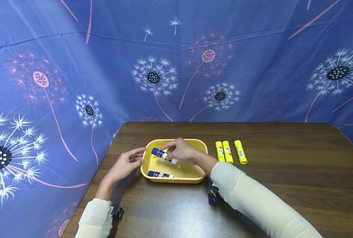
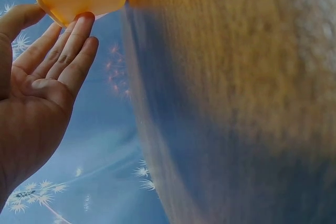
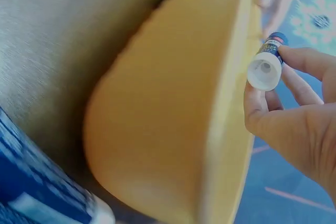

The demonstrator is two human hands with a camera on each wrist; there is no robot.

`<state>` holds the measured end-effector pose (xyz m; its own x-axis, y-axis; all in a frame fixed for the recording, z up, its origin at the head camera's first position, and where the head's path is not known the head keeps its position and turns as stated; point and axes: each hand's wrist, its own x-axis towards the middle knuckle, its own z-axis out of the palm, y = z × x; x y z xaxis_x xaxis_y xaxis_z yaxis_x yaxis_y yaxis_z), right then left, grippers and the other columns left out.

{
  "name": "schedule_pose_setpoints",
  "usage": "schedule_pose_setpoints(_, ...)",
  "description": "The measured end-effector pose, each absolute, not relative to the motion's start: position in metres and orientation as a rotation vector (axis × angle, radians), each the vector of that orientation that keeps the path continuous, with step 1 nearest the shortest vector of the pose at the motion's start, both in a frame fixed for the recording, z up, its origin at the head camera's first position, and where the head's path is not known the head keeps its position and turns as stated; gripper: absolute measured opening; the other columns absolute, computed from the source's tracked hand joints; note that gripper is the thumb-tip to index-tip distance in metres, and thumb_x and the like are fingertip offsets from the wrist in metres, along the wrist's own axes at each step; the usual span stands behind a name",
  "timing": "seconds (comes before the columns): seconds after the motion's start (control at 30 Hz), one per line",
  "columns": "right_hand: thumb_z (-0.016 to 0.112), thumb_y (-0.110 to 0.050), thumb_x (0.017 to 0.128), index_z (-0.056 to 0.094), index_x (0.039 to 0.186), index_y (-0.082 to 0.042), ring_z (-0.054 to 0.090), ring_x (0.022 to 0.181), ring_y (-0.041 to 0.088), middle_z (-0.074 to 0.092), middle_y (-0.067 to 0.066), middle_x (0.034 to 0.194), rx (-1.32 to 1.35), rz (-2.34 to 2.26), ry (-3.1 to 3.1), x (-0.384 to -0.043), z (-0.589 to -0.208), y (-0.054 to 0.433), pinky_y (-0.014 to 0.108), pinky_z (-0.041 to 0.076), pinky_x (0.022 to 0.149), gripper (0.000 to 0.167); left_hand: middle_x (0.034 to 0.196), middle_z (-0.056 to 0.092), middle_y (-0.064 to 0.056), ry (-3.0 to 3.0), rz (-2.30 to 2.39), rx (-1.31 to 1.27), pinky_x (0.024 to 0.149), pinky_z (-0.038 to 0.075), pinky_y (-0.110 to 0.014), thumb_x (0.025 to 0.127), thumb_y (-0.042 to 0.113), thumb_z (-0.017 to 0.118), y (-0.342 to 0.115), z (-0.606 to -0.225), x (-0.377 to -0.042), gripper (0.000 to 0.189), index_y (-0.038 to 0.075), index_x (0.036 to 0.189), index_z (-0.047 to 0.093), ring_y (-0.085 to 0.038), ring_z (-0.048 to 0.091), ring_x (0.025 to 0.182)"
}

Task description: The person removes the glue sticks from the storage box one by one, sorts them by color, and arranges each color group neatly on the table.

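My right hand (image 1: 182,151) pinches a blue glue stick (image 1: 158,153) over the yellow plastic tray (image 1: 194,180). In the right wrist view the held glue stick (image 3: 272,48) shows its hollow white end, with thumb and fingers on either side. Another blue glue stick (image 1: 159,174) lies inside the tray along its front wall. Something bright yellow shows partly beneath the held stick. At the tray's left end is my left hand (image 1: 127,165); in the left wrist view its fingers (image 2: 68,51) reach out nearly straight, their tips against the tray wall.
Three yellow glue sticks (image 1: 228,152) lie right of the tray on the brown wooden table (image 1: 289,158). A dark blue object (image 1: 211,193) is partly hidden under my right sleeve; a blue tube with a white end (image 3: 47,177) looms close in the right wrist view. Behind hangs a blue dandelion-print cloth (image 1: 111,66).
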<state>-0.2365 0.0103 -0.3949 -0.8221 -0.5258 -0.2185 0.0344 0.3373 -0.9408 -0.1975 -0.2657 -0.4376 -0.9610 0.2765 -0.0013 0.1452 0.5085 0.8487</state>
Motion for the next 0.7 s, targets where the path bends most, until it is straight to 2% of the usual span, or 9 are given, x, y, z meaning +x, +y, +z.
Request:
schedule_pose_setpoints(0.3,0.07,0.006,0.089,0.069,0.133,-0.006,0.056,0.097,0.016,0.062,0.005,0.104,-0.335,-1.652,2.114,-0.247,-0.355,0.047,0.022,0.052,0.078,0.045,0.132,0.068,-0.025,2.633,1.424,0.371,0.104,0.057,-0.037,0.099,0.007,0.065,-0.266,-0.435,-0.199,0.049,0.001,0.147,0.055,-0.037,0.068,0.121)
schedule_pose_setpoints(0.43,0.067,0.004,0.092,0.066,0.137,-0.006,0.06,0.099,0.018,0.064,0.009,0.111,-0.266,-1.748,2.096,-0.246,-0.349,0.065,0.022,0.056,0.079,0.046,0.131,0.068,-0.026,2.636,1.429,0.387,0.104,0.057,-0.034,0.099,0.005,0.065,-0.266,-0.435,-0.199,0.049,-0.001,0.146,0.055,-0.038,0.068,0.121)
schedule_pose_setpoints(0.7,0.063,0.001,0.096,0.058,0.144,-0.002,0.063,0.102,0.017,0.062,0.02,0.13,-0.149,-1.884,2.1,-0.234,-0.349,0.108,0.022,0.059,0.085,0.048,0.133,0.068,-0.025,2.616,1.418,0.366,0.103,0.058,-0.038,0.099,0.006,0.065,-0.264,-0.435,-0.197,0.049,0.001,0.147,0.055,-0.037,0.068,0.122)
